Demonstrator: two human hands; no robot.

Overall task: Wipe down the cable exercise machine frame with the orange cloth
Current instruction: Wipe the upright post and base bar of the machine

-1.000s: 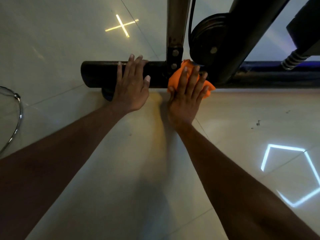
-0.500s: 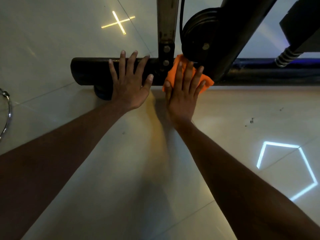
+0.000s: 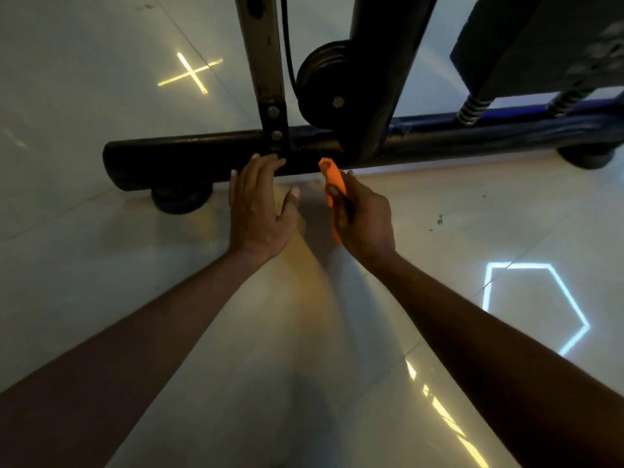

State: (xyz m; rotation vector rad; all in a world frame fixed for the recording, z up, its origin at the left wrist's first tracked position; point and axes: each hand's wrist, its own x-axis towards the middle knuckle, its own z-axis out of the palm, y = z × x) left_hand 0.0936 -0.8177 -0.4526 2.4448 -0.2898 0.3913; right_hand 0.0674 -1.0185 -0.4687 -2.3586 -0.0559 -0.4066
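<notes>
The floor (image 3: 84, 251) is pale glossy tile with thin grout lines running diagonally. It mirrors the lights above: a yellow cross-shaped reflection (image 3: 190, 73) at upper left, a blue-white pentagon outline (image 3: 537, 305) at right, and a streak of yellow glare (image 3: 445, 420) near the bottom edge. A few dark specks (image 3: 439, 219) mark the tile at right. The room is dim, with soft shadows across the tile.

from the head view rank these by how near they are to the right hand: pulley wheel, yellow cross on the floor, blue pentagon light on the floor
From the right hand, holding the orange cloth:
1. Pulley wheel, just above, on the frame.
2. Blue pentagon light, lower right on the floor.
3. Yellow cross, far upper left.
</notes>
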